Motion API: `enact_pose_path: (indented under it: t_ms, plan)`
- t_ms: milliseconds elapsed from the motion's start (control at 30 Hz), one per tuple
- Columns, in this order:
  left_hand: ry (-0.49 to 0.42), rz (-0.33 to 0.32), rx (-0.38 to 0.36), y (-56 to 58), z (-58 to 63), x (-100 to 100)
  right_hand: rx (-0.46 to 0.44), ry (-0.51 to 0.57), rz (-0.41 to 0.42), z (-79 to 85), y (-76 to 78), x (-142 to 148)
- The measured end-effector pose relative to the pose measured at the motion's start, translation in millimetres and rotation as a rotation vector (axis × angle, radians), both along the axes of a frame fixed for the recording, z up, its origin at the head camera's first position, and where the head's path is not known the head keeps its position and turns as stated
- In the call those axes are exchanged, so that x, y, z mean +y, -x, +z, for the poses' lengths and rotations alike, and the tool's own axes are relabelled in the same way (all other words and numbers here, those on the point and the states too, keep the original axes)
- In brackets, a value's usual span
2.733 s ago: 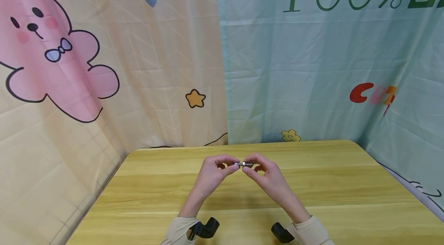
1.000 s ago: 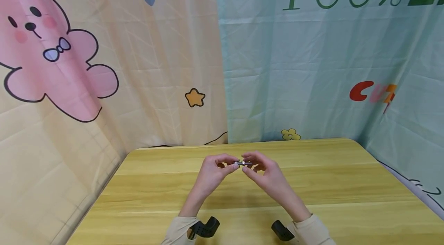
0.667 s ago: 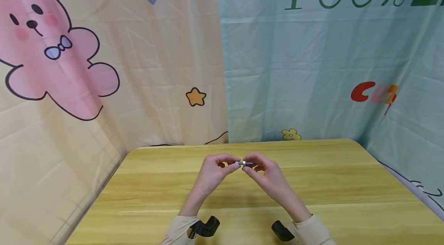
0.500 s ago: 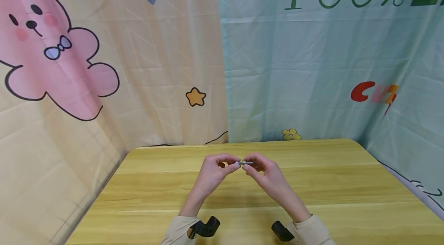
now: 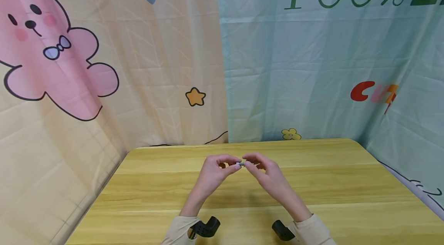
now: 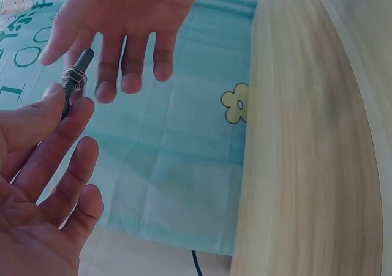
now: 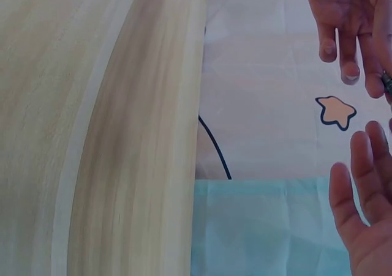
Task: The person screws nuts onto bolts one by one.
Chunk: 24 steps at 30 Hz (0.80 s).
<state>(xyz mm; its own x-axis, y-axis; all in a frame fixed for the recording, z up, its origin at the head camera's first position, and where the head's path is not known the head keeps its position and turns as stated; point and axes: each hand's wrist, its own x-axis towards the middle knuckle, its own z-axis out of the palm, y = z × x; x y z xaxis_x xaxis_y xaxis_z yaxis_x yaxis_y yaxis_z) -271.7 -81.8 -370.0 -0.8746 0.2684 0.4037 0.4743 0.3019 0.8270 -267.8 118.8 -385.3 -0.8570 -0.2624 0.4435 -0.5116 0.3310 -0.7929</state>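
Note:
My left hand [image 5: 214,171] pinches one end of a small metal bolt [image 6: 86,58] between thumb and index finger above the table. A hex nut [image 6: 75,78] sits on the bolt's threaded shank, partway along. Over the bolt's other end is my right hand [image 5: 268,172], its thumb hiding the nut and the far shank in the head view. From the left wrist, the right thumb stands apart from the nut and the index finger lies behind it; contact is unclear. The other right fingers are extended. Only a bit of bolt [image 7: 388,83] shows at the right wrist view's edge.
The hands are above a light wooden table [image 5: 156,191]. Behind it hang a beige curtain [image 5: 166,64] and a light blue curtain [image 5: 295,64] with printed figures. Black wrist mounts [image 5: 206,227] show below the sleeves. A dark cable [image 6: 196,264] appears beyond the table edge.
My right thumb has slid up across the nut, now covering it, and the right index finger has lifted slightly. The left hand keeps its pinch on the bolt, almost still.

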Motion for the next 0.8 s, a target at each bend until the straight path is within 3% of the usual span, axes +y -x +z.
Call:
enact_pose_path:
  t_ms: [300,800]
  plan:
    - [-0.003,0.031,-0.005,1.0,-0.6,-1.3,0.111,0.008,0.079,-1.5,5.1,1.5]
    - [0.015,0.005,-0.009,-0.5,1.5,-0.8,0.097,-0.032,-0.004,-4.1,3.7,3.7]
